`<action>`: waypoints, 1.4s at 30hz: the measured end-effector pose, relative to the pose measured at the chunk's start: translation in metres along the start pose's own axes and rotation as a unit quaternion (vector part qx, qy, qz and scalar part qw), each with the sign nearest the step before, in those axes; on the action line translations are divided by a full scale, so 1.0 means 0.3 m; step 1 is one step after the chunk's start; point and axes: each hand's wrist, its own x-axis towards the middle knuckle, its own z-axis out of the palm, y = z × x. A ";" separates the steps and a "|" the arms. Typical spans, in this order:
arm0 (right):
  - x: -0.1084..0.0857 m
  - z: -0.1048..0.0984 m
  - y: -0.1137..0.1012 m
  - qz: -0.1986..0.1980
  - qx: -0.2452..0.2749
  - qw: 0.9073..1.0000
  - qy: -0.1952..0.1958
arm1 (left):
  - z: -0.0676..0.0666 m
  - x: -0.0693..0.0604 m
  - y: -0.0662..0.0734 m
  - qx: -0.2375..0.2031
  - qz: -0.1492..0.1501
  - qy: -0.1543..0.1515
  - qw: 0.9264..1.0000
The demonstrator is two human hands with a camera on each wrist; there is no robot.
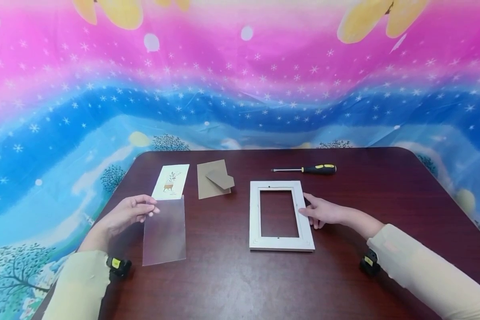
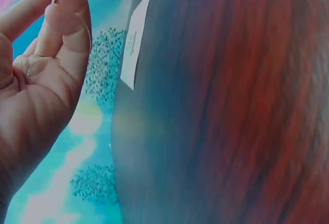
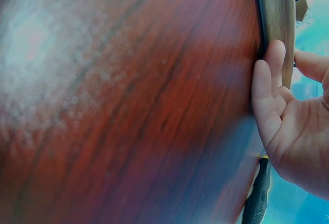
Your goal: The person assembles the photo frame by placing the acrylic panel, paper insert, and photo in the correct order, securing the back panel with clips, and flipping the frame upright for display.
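Between thumb and fingertips, my left hand pinches the upper left edge of a clear plastic sheet. The sheet's top edge overlaps the near end of a white card with a potted plant printed on it. At the right, my right hand grips the right side of a white picture frame, thumb on top and fingers along the outer side. The frame's opening shows the tabletop through it. In the right wrist view, the frame's side runs between thumb and fingers.
A brown backing board with a raised stand leg lies behind, between card and frame. Beyond the frame is a black and yellow screwdriver. Everything is on a dark red wooden table, with a printed cloth hanging behind its far edge.
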 end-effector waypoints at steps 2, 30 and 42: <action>0.002 0.000 0.003 0.002 0.001 1.000 0.001 | 0.009 0.009 0.009 0.003 0.004 -0.001 1.000; 0.001 -0.002 0.003 0.001 -0.003 1.000 0.002 | 0.312 0.275 0.191 -0.047 0.061 0.058 0.995; -0.001 0.000 -0.001 -0.001 -0.007 1.000 0.006 | 0.427 0.377 0.247 -0.040 0.067 0.054 0.995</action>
